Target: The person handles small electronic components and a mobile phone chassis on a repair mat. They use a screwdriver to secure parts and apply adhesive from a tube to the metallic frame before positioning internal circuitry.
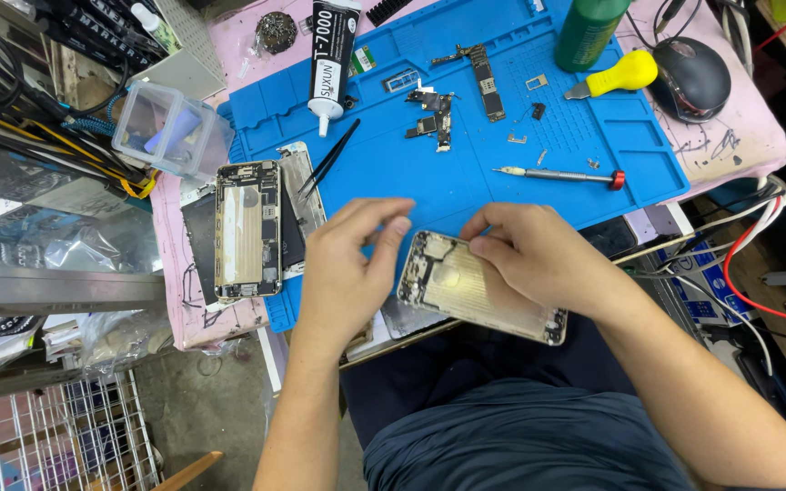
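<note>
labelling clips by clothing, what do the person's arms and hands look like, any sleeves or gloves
Both arms are bare from the bottom edge of the picture to the fingertips: no sleeves show. The left hand and right hand wear no gloves. No rings, watch or wristband are visible. Nails look short and plain.

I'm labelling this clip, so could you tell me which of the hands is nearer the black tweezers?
Left. The left hand sits just below the black tweezers; the right hand is farther right, holding the phone housing.
</note>
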